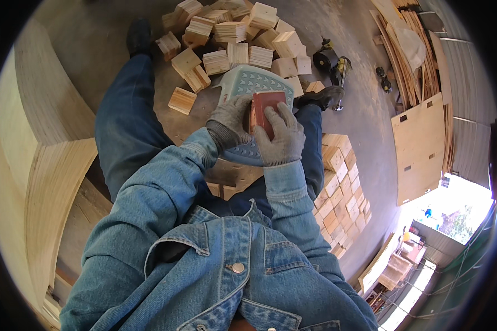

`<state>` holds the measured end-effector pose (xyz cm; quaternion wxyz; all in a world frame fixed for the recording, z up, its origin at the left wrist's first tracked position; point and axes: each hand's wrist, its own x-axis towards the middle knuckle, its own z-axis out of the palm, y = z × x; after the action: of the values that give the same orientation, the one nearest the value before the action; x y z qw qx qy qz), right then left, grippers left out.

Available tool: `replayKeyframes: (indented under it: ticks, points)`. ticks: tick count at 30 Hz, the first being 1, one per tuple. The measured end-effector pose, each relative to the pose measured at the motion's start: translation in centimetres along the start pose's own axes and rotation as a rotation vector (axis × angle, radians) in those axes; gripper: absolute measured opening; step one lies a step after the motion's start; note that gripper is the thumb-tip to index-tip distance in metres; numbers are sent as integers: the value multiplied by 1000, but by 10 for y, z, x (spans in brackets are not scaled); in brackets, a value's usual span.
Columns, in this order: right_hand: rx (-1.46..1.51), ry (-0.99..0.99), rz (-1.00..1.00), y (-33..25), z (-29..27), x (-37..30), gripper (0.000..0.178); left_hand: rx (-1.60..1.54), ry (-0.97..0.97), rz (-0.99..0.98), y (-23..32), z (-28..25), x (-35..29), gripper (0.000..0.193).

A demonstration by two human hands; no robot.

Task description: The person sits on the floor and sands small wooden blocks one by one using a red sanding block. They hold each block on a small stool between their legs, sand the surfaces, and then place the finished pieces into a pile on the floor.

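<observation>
Grey concrete-like floor (pixel 364 143) bears a loose heap of cuboid wood blocks (pixel 230 32), several edges layered. Over the embossed plastic stool (pixel 254 79), one flat-faced red block (pixel 269 99) is held: left grip (pixel 232 117), knit-gloved, clasps its left side; right grip (pixel 282 137), likewise gloved, its face.

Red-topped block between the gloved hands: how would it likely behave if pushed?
The block is probably stiff, given its straight edges. Its flat faces suggest sliding rather than rolling. The dull top seems unlikely to be slippery.
</observation>
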<state>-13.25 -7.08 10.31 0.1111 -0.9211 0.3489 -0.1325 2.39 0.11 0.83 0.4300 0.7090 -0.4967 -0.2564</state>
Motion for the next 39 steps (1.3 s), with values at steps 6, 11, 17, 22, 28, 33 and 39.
replayKeyframes:
  ticks: [6,11,17,22,28,33,39]
  points:
    - [29,34,-11,3,-8,-26,54,4,-77,-63,2,-4,-1,107]
    - [29,58,-25,1,-7,-15,52,23,-43,-41,1,-3,-1,107]
    - [-23,66,19,5,4,27,51,26,26,-6,-2,2,0,105]
    - [-29,9,68,5,1,31,52,6,27,-47,2,1,1,102]
    - [-9,15,42,9,-5,1,53,12,-8,-7,4,-3,0,104]
    - [2,21,20,11,-12,-20,53,-2,-27,-10,3,-4,-3,110]
    - [8,58,2,13,-10,-23,53,-43,-5,28,-3,3,-4,108]
